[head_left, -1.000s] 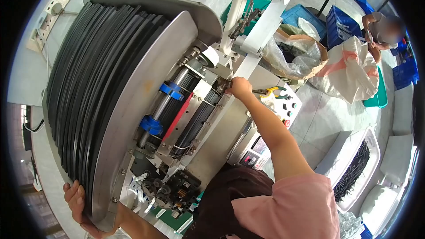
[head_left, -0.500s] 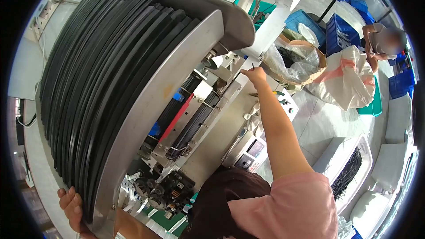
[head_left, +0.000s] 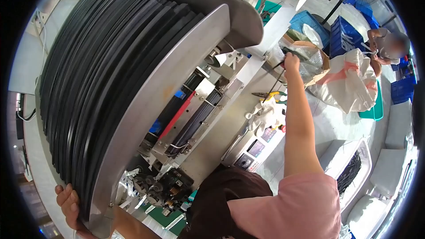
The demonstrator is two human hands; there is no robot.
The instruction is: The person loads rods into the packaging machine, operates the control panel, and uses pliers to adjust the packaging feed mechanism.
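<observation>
A curved metal tray (head_left: 164, 82) full of long black strips (head_left: 95, 71) fills the left side. Around its lower end are the fingers of my left hand (head_left: 71, 208), touching the outer strips; part of the palm is hidden behind the tray. My right hand (head_left: 291, 63) is closed on thin black strips (head_left: 278, 79), which hang down from it. It is at the near edge of an open cardboard box (head_left: 322, 68) lined with bubble wrap. Between the tray and my right arm lies the machine (head_left: 199, 102), with a red bar and more dark strips inside.
Pliers (head_left: 265, 94) and white gloves (head_left: 265, 115) lie on the machine near its control panel (head_left: 254, 150). A white sack (head_left: 349, 79), blue crates (head_left: 343, 35) and a white bin (head_left: 363, 168) of black strips stand right. Another person (head_left: 387, 46) sits at the upper right.
My right hand has moved from the machine's upper end rightward to the box, with thin black strips now showing in it. The tray appears shifted up and right in view; my left hand stays at its lower end.
</observation>
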